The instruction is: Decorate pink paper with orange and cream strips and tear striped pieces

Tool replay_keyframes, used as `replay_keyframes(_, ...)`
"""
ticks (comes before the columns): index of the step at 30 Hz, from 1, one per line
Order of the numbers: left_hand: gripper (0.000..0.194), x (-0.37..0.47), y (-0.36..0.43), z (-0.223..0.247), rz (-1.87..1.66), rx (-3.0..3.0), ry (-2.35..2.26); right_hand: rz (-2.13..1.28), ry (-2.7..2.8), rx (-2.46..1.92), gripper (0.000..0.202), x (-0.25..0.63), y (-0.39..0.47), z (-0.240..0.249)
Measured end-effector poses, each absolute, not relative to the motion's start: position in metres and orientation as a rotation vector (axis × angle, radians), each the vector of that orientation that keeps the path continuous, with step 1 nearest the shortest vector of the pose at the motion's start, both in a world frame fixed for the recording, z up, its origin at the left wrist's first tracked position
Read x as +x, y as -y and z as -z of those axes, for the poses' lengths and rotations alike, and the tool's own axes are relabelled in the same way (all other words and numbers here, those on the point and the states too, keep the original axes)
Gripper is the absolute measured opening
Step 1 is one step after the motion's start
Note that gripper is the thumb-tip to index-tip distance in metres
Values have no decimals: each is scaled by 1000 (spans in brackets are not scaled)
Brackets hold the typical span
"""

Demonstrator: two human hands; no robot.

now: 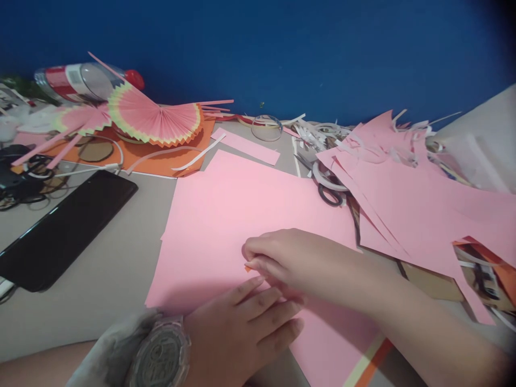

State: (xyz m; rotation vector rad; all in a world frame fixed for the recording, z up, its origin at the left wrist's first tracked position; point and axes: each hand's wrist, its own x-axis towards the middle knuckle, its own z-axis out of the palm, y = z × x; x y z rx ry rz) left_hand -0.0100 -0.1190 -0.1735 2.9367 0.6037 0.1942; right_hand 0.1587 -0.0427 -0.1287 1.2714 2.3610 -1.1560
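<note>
Several pink paper sheets [242, 199] lie overlapped in front of me. My left hand [245, 328] rests flat, fingers stretched out and slightly apart, at the near side of the sheets; a clear digital watch [159, 355] is on its wrist. My right hand [274, 258] is closed in a pinch low over the paper, just beyond the left fingertips. A small orange tip [248, 268] shows at its fingers; the rest of what it holds is hidden. Yellow and orange paper edges [368, 360] show below the pink at the lower right.
On the left lies a black phone [68, 231]. Pleated paper fans [157, 121] and a plastic bottle [86, 80] are behind it. Black-handled scissors [330, 194] lie by pink offcuts [415, 204] on the right. A tape ring [266, 128] sits near the blue wall [258, 54].
</note>
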Motion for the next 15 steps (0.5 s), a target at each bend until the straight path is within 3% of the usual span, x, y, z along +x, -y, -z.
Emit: replay_keyframes(15,45,-13,117,168,-103,2913,-564,1165,-2452,1207,23,163,44,134)
